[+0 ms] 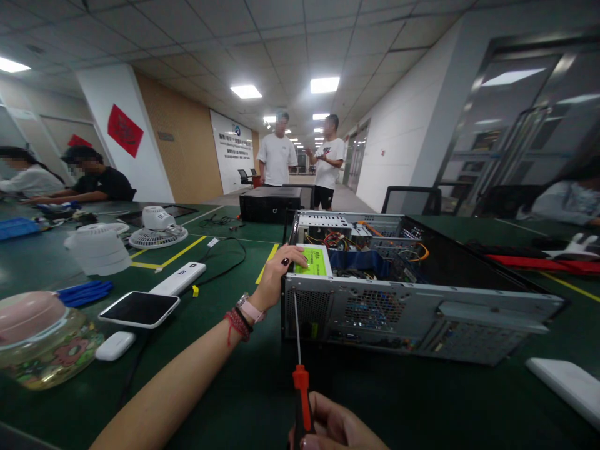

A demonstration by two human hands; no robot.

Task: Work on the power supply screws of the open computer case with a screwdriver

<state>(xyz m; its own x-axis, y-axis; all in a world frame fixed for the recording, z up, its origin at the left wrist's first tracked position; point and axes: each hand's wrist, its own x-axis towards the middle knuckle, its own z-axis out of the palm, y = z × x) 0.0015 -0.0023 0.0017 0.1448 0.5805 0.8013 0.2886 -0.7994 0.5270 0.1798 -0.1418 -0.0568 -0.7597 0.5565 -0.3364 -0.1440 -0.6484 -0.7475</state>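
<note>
Held tight in the right hand [340, 426], a red-and-black screwdriver [302, 390] was seemingly set against a grey perforated computer case [419, 315], its lime-labelled power supply [317, 262] touched by the open left hand [273, 275].

Red-black screwdriver [302, 403], tip at open computer case [415, 309]

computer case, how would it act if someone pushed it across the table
The computer case would probably feel heavy and stiff, given its metal panel and the green-labelled box inside. Lying flat on the table, it seems unlikely to tip. The cables inside look floppy and might shift.
</note>
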